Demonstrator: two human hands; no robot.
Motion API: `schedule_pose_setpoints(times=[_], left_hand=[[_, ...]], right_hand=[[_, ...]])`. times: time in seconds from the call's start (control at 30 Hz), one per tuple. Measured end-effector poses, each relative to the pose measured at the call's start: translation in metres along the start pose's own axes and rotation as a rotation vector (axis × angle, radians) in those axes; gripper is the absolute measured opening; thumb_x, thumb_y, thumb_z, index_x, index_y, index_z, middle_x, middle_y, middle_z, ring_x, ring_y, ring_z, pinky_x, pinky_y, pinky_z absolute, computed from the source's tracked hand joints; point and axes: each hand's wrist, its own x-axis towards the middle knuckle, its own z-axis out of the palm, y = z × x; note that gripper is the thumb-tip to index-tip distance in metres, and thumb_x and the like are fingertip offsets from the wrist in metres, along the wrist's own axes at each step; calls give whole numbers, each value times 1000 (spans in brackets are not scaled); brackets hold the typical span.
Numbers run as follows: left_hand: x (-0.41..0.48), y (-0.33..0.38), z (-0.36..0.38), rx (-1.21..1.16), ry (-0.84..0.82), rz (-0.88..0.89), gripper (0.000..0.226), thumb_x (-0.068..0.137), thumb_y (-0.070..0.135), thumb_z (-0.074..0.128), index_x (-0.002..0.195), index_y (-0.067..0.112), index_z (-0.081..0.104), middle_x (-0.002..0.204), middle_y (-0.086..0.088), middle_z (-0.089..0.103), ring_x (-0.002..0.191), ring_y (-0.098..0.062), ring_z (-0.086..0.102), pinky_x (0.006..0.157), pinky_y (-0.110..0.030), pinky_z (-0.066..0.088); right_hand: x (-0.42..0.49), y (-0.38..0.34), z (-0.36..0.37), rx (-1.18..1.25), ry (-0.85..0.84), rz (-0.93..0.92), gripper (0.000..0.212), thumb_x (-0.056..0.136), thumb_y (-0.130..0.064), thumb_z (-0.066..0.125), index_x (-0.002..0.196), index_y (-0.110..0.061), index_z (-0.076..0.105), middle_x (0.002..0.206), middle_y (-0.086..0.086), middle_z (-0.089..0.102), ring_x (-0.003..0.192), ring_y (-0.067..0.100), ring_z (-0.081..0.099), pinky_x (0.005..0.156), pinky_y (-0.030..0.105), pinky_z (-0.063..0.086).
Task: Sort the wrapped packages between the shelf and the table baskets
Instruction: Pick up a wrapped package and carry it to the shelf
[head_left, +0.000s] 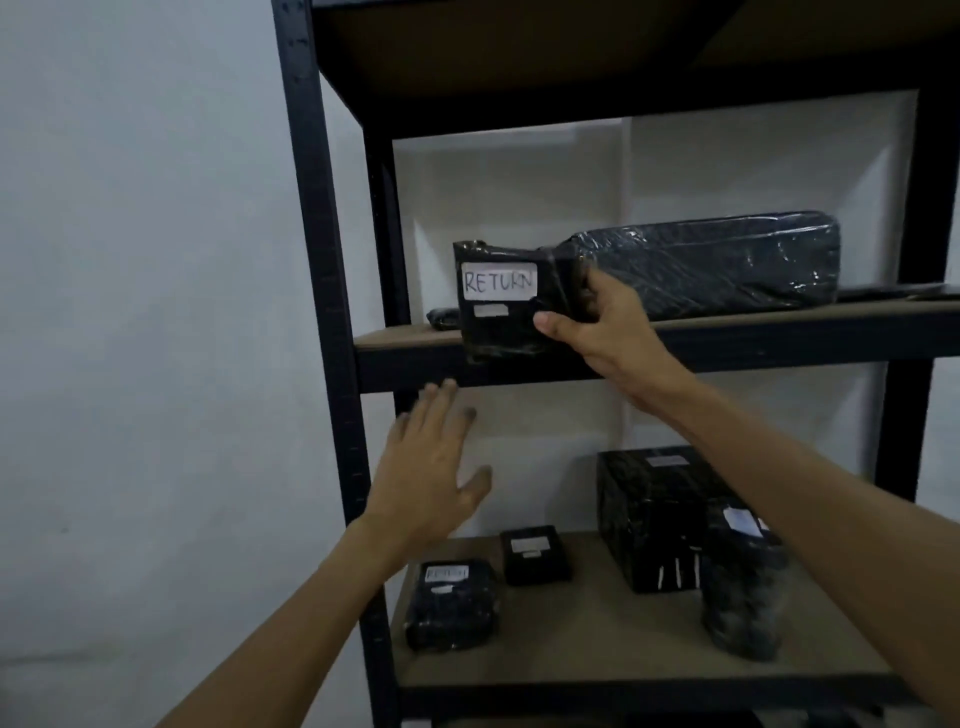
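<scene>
A black wrapped package with a white label reading RETURN stands at the front edge of the upper shelf board. My right hand grips its right side, thumb on the front face. My left hand hovers below the shelf edge, fingers spread, holding nothing. A long black wrapped package lies on the same board just right of my right hand. A small dark item lies behind the labelled package at its left.
The lower shelf board carries several black wrapped packages: a flat one front left, a small one, a big box and a tall bundle at right. A black shelf post stands left; a white wall beyond.
</scene>
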Motion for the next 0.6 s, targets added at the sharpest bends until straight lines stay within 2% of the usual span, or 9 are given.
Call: schedule_pose_setpoints(times=[0.07,0.13,0.17,0.2,0.3,0.4,0.47,0.53,0.6], left_hand=[[-25,16,-1,-47,-300,22,62,86,53,47,138,20,45,150,-6,38,136,-26,38,111,-43,34],[-48,31,2,-222,-607,-42,40,83,47,58,117,25,59,124,-2,60,111,-25,57,94,-42,50],[-59,40,0,-271,-700,-65,33,80,47,59,103,24,63,108,-2,65,97,-25,62,84,-42,54],[-70,49,2,-298,-749,-84,36,76,50,58,94,19,63,99,-4,67,88,-24,63,78,-43,55],[-107,83,1,-354,-753,-141,45,75,54,57,92,12,60,96,-9,64,84,-23,61,75,-38,55],[-142,118,-4,-448,-725,-163,38,85,42,66,109,13,64,104,-3,67,90,-14,63,78,-33,55],[-164,141,-10,-440,-704,-162,43,85,43,66,119,16,62,113,3,65,93,-8,62,79,-23,53],[-183,159,-13,-471,-687,-189,45,85,45,66,119,18,61,113,5,63,90,-5,59,75,-16,48],[-201,179,-18,-529,-693,-220,40,85,46,67,115,21,62,108,7,63,91,-5,61,77,-19,51]], right_hand=[[-26,-4,-11,31,-12,59,32,82,-5,71,112,-6,59,108,9,68,99,18,65,87,27,53],[-57,-7,-24,64,-6,136,26,81,-4,71,105,-5,60,98,10,67,87,18,65,74,22,54],[-74,-8,-30,83,-9,181,24,82,-3,70,104,-5,60,93,10,66,80,17,63,66,19,52],[-92,-9,-37,103,-16,229,23,82,-4,70,103,-7,60,91,11,65,78,17,63,61,20,52],[-150,-8,-61,141,-23,370,22,84,-9,69,103,-10,59,99,14,67,86,23,66,63,29,55],[-209,-11,-83,236,20,452,19,86,-7,66,102,-10,57,97,9,68,85,21,67,57,21,55],[-249,-14,-95,285,45,518,19,86,-9,65,103,-11,57,102,10,69,89,22,68,66,30,58],[-287,-19,-107,304,72,591,21,87,-10,64,106,-11,56,107,11,69,95,24,68,75,40,58],[-321,-30,-118,314,99,632,22,87,-10,64,108,-12,55,106,9,69,95,25,68,72,39,58]])
